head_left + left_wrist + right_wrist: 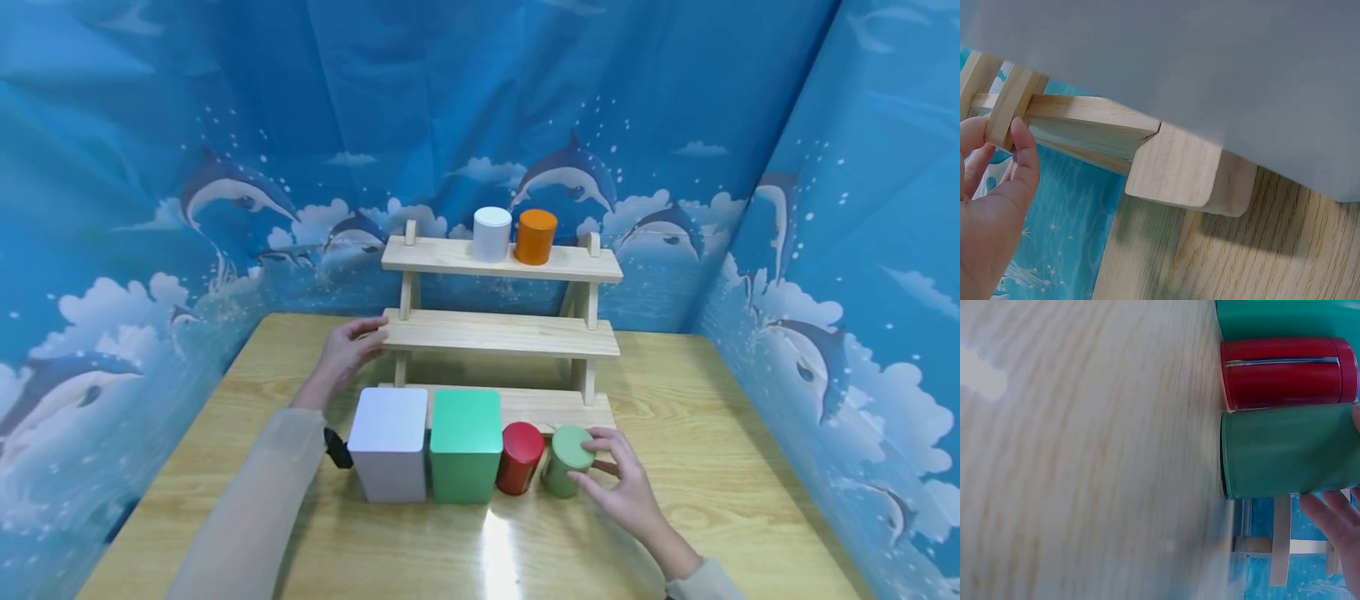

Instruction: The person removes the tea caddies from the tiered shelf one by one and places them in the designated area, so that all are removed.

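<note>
A three-tier wooden display stand (502, 332) stands on the table. My left hand (351, 350) pinches the left end of its middle board (1009, 112) between thumb and fingers. At the front right, my right hand (626, 492) holds a light green lidded canister (564, 471), the thumb at its near side and the fingers at its right and far side. In the right wrist view the fingertips (1313, 506) are against the canister wall. Close on its left stands a red canister (520, 458), then a tall green box (467, 450) and a white box (387, 450).
On the top board stand a white canister (491, 237) and an orange canister (536, 240). The boxes partly cover the lowest board (555, 410). Blue dolphin-print cloth (450, 100) surrounds the wood-grain table (660, 400) at the back and sides.
</note>
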`<state>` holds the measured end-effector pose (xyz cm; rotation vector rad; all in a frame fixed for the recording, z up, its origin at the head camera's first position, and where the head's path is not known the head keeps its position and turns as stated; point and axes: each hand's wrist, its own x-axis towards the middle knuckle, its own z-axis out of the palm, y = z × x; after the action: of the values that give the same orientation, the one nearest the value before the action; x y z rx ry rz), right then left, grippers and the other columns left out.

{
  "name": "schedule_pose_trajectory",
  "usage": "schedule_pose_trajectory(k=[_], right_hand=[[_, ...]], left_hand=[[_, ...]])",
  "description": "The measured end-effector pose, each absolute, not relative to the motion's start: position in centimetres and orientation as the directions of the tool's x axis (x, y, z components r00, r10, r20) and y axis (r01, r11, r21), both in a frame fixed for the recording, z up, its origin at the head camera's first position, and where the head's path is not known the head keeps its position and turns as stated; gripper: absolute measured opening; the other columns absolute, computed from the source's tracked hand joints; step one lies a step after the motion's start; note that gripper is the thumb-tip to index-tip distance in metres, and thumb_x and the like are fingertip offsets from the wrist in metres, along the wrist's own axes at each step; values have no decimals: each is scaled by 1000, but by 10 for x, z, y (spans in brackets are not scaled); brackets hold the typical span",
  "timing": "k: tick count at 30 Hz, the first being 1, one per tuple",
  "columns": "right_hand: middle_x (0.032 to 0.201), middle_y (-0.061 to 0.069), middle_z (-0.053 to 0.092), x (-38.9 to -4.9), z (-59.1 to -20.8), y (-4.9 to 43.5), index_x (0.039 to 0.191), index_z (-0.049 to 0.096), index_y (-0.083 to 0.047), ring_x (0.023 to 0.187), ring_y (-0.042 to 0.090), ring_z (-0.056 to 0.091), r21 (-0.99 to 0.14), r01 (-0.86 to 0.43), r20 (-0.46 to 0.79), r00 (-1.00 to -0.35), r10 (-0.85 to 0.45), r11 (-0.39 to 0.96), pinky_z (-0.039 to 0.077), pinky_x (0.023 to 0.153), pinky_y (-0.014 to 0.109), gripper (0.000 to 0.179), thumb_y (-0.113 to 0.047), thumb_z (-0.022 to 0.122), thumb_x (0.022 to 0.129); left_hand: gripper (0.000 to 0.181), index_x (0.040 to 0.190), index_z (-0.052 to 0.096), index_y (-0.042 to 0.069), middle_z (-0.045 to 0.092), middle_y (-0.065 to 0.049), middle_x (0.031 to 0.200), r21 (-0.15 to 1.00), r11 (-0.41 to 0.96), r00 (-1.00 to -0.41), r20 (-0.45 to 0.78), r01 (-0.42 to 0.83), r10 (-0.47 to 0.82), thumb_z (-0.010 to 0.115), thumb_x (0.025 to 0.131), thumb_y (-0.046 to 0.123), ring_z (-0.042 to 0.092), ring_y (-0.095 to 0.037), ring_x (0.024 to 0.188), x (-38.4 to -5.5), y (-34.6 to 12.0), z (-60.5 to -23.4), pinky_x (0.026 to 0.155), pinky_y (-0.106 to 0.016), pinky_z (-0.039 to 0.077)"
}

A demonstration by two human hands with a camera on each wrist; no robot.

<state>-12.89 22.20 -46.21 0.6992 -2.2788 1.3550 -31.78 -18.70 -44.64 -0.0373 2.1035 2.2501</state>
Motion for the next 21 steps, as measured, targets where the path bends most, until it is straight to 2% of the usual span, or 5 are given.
schedule_pose_trajectory(k=[7, 15, 21], right_hand=[[113, 28, 49, -131, -464, 224, 104, 53, 11, 101, 22, 54, -696, -591, 556, -803, -216, 407, 57, 72, 32, 48, 15, 76, 62], [115, 31, 47, -130, -461, 230, 110, 51, 14, 103, 14, 53, -709, -593, 557, -803, -212, 383, 57, 73, 36, 55, 15, 76, 62], [120, 25, 47, -139, -478, 245, 114, 52, 10, 107, 20, 52, -718, -589, 556, -806, -205, 370, 55, 78, 37, 54, 12, 76, 66]], left_hand=[[42, 128, 52, 0, 48, -10, 124, 996, -68, -998, -58, -59, 11, 63, 89, 14, 57, -15, 97, -317, -187, -447, 83, -29, 54], [43, 127, 52, 1, 48, -9, 123, 996, -59, -998, -59, -59, 11, 64, 89, 16, 57, -15, 97, -317, -185, -447, 82, -28, 54], [43, 128, 50, -2, 48, -8, 122, 995, -84, -998, -49, -51, 25, 63, 89, 13, 57, -13, 93, -315, -185, -445, 83, -30, 53]])
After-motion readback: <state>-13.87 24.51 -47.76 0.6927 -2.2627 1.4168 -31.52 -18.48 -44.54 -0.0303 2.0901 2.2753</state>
